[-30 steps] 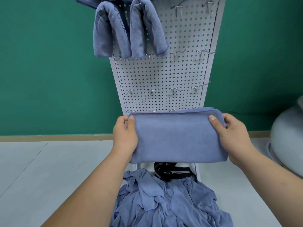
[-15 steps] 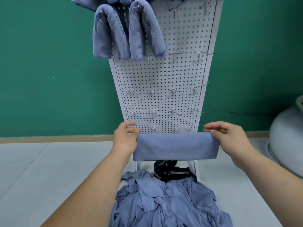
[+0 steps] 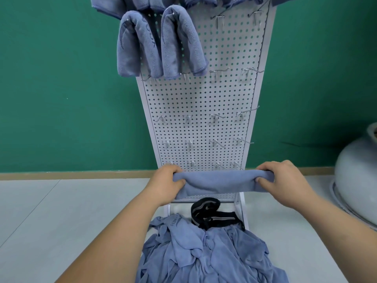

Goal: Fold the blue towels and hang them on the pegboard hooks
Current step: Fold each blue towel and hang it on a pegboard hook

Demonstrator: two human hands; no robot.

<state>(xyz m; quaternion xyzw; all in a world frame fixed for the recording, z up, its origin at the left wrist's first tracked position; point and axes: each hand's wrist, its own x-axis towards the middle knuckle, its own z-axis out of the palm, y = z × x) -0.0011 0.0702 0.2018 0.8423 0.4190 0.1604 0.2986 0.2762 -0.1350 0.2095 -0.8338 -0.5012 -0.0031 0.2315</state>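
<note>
Green wall behind the pegboard (image 3: 201,103); my left hand (image 3: 166,183) and right hand (image 3: 282,182) each grip clamped on the folded towel (image 3: 220,183).

Green wall (image 3: 61,78), black strap (image 3: 222,220), pale round vessel (image 3: 359,180).

plain indoor room, exact use uncertain. bare green wall (image 3: 61,88), wood skirting (image 3: 71,175), pale tiled floor (image 3: 61,221). a freestanding white pegboard (image 3: 204,99) with metal hooks (image 3: 216,117), shop-display type, carries hung towels (image 3: 134,48); a heap (image 3: 204,252) lies at its foot.
</note>
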